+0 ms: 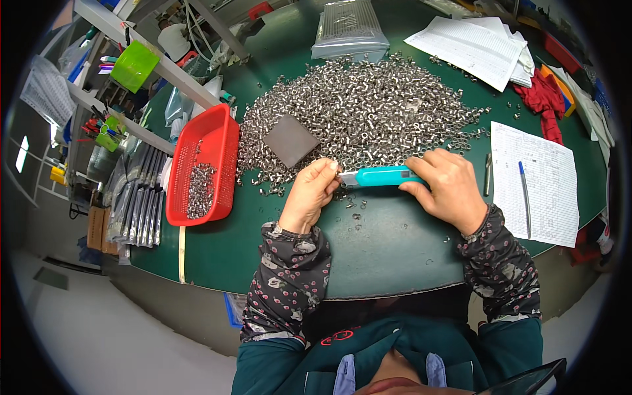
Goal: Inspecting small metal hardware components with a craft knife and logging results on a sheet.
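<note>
My right hand (445, 185) is wrapped round the teal handle of a utility knife (382, 176). Its blade points left and meets the fingertips of my left hand (311, 192). That hand is closed in a pinch on a small metal ring (339, 172), mostly hidden by the thumb and finger. Just beyond both hands spreads a large heap of small shiny metal rings (368, 105). A dark grey square block (291, 141) lies on the heap's near left side. Several loose rings are scattered on the green table (395, 257) below the knife.
At the left stands a red plastic basket (228, 191) with some metal rings inside. A clear bag of parts (350, 29) lies behind the heap. Printed sheets (546, 178) with a blue pen (525, 197) sit at the right, near a red cloth (545, 102). A metal post (158, 56) rises at left.
</note>
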A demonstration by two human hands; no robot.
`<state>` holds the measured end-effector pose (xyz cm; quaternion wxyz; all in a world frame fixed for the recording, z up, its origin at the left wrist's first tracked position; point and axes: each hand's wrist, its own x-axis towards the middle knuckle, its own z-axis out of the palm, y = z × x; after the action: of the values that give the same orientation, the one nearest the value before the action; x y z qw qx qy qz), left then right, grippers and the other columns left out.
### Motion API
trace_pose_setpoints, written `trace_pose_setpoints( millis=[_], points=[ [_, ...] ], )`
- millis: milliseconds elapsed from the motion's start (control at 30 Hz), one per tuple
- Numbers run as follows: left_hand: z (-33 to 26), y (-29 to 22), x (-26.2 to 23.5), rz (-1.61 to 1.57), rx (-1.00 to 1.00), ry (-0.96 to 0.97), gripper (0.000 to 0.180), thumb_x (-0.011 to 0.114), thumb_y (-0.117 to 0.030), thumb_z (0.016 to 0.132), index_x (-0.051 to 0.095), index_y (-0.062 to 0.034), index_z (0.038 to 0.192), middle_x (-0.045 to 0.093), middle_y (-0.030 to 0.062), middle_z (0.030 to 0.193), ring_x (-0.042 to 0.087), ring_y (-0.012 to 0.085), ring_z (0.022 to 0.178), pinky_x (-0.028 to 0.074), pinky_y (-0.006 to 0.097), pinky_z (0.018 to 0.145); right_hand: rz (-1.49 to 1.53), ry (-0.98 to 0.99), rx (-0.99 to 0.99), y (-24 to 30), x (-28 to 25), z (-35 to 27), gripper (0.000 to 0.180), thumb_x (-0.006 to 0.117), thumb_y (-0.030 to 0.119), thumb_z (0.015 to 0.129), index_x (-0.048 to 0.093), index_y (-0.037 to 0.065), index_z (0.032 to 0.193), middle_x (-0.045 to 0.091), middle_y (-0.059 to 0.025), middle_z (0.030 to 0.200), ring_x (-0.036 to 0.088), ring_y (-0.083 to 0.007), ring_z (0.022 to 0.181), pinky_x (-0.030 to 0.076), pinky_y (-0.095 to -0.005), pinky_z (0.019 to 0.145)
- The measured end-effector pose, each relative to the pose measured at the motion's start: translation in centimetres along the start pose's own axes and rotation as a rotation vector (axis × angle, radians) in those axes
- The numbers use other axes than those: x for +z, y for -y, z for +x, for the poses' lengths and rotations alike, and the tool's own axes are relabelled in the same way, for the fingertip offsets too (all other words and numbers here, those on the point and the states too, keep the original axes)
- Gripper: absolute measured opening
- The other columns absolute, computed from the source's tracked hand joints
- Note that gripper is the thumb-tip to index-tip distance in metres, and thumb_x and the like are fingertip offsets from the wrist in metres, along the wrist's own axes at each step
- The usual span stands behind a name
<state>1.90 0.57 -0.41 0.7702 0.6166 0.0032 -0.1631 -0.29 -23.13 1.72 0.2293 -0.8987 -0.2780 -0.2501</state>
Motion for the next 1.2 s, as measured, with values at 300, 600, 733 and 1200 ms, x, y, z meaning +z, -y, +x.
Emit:
trace_pose_setpoints(
  millis=[300, 600, 733, 1200],
  points=[
    [-0.2, -0.4, -0.4, 0.044, -0.13, 0.075, 0.016, 0.049, -0.019, 0.087, 0.052, -0.0058, 0.08, 0.047, -0.0027, 0.062, 0.03, -0.0003, 0.044, 0.021, 0.013, 0.035, -0.072, 0.009, -0.113, -0.3, -1.0, 0.4, 0.028, 0.067, 0.022, 0.063, 0.057, 0.007, 0.084, 0.045, -0.005, 0.064, 0.047, -0.0216, 0.062, 0.036, -0.0331, 0.055],
    [-0.3, -0.6, -0.2, 0.122, -0.21, 0.135, 0.02, 0.05, -0.023, 0.086, 0.052, -0.0084, 0.073, 0.041, -0.0074, 0.054, 0.028, -0.001, 0.041, 0.018, 0.014, 0.035, -0.166, -0.012, -0.174, -0.2, -1.7, 0.7, 0.029, 0.068, 0.02, 0.059, 0.056, 0.009, 0.082, 0.044, -0.0026, 0.066, 0.046, -0.0187, 0.067, 0.035, -0.0311, 0.058],
    [-0.3, -0.4, -0.3, 0.126, -0.211, 0.138, 0.021, 0.049, -0.023, 0.086, 0.052, -0.0086, 0.072, 0.041, -0.0075, 0.054, 0.027, -0.0009, 0.041, 0.018, 0.015, 0.036, -0.193, -0.042, -0.205, -0.2, -1.8, 0.7, 0.031, 0.068, 0.02, 0.058, 0.056, 0.008, 0.083, 0.044, -0.0024, 0.066, 0.046, -0.0185, 0.068, 0.034, -0.0309, 0.058],
    [-0.6, -0.6, 1.0, 0.278, -0.168, 0.218, 0.019, 0.049, -0.022, 0.087, 0.052, -0.0087, 0.074, 0.043, -0.006, 0.058, 0.029, -0.0007, 0.044, 0.02, 0.014, 0.038, -0.306, -0.16, -0.297, -0.4, -1.9, 0.8, 0.022, 0.06, 0.018, 0.061, 0.055, 0.01, 0.081, 0.042, 0.0003, 0.066, 0.044, -0.0154, 0.067, 0.032, -0.0288, 0.06]
  ],
)
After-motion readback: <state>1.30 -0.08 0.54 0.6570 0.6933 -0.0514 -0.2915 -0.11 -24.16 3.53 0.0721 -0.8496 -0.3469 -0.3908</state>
